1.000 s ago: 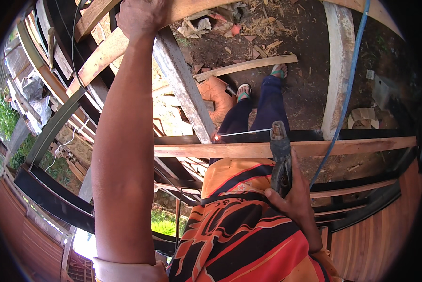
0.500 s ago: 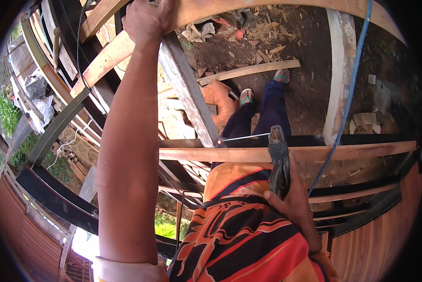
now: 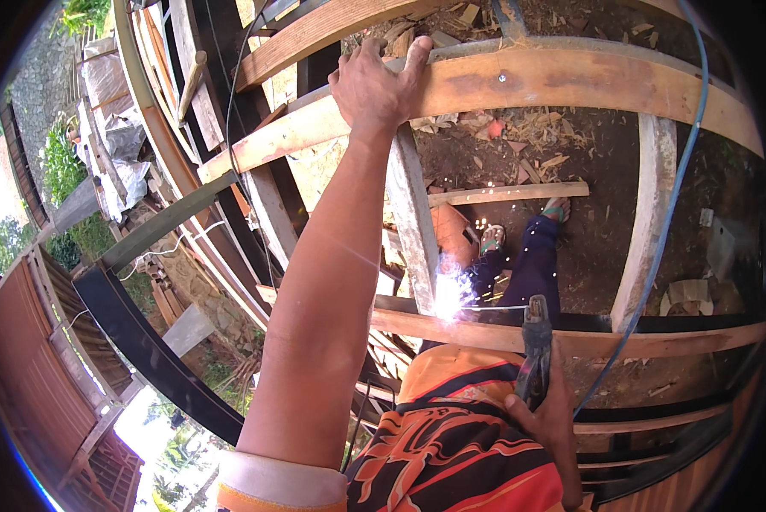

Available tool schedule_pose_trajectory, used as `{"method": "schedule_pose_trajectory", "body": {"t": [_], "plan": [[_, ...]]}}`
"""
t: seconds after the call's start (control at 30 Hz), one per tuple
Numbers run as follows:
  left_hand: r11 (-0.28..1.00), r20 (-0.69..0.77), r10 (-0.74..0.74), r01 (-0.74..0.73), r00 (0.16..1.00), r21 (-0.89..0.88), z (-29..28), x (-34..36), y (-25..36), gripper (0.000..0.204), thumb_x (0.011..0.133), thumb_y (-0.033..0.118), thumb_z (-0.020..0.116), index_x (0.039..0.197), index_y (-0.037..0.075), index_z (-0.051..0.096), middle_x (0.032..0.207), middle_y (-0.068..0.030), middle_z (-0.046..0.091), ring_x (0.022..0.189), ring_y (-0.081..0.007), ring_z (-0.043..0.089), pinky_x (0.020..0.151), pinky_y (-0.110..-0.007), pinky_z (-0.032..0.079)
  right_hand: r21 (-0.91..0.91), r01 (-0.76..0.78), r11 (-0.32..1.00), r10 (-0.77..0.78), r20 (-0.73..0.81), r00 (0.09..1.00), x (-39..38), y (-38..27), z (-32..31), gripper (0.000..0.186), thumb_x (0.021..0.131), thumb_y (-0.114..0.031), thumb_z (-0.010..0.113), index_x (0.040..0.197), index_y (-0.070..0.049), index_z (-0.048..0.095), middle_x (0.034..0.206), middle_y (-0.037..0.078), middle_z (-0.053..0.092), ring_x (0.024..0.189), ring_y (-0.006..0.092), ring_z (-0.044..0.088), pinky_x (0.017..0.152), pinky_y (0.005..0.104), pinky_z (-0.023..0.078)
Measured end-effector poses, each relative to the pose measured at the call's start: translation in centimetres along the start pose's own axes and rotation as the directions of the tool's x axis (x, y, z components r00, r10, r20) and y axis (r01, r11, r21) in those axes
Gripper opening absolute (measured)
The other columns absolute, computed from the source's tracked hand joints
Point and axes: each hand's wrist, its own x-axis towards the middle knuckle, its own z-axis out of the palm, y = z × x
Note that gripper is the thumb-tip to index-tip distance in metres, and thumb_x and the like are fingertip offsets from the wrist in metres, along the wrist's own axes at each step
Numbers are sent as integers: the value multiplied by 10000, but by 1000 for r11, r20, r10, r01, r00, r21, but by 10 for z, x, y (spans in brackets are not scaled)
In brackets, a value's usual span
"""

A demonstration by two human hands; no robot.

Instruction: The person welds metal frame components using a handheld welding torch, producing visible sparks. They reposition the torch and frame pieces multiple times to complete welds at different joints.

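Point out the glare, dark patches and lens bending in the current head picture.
Head view: a blue-white flare hides the far end of the thin rod; head view: a lower-left patch burns out to white; head view: the corners go black; head view: the long plank looks bowed, probably lens bending at least in part.

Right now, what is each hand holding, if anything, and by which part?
The right hand holds the electrode holder by its dark handle. The left hand rests on the wooden beam; whether it grips cannot be told.
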Motion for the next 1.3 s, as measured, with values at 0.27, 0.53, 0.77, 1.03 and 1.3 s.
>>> {"method": "schedule_pose_trajectory", "body": {"t": [0.27, 0.53, 0.77, 1.03, 1.3], "plan": [[999, 61, 7, -10, 998, 53, -1, 2, -3, 910, 829, 894, 484, 1157, 92, 761, 1110, -205, 746, 1137, -376, 674, 1023, -476, 476, 56, 106, 993, -99, -111, 989, -3, 18, 8, 1129, 786, -241, 826, 1629, 18, 121, 1234, 231, 647, 1128, 371, 650, 989, 466, 507], [998, 53, 51, -49, 997, -33, -13, 2, 17, 692, 934, 700, 554, 1021, 48, 770, 1033, -226, 750, 1022, -412, 700, 946, -491, 517, -13, 49, 999, -50, -117, 992, -3, 9, 4, 1120, 784, -260, 837, 1625, 26, 154, 1314, 299, 605, 1227, 422, 622, 1037, 471, 499], [999, 69, 35, -35, 997, 2, -14, 1, 18, 689, 944, 683, 541, 978, 35, 771, 1008, -222, 752, 1018, -406, 700, 935, -484, 516, -3, 6, 1000, -6, -57, 998, -1, 12, 6, 1112, 787, -262, 838, 1616, 37, 160, 1441, 351, 514, 1340, 469, 546, 1122, 487, 448], [1000, 83, -2, 4, 997, -16, -18, 0, 22, 709, 935, 702, 531, 989, 37, 770, 1001, -218, 755, 1029, -405, 699, 944, -486, 510, 18, -42, 999, 42, -7, 999, 3, 10, 5, 1120, 797, -280, 837, 1616, 45, 146, 1470, 370, 478, 1369, 480, 514, 1140, 490, 428], [1000, 97, 3, -3, 995, 7, -17, 1, 20, 718, 941, 716, 512, 1051, 55, 768, 1045, -219, 754, 1059, -391, 697, 974, -474, 503, -35, 25, 999, -26, -21, 999, 8, 11, 7, 1119, 799, -284, 835, 1614, 49, 144, 1476, 366, 475, 1380, 474, 505, 1154, 486, 410]]}}
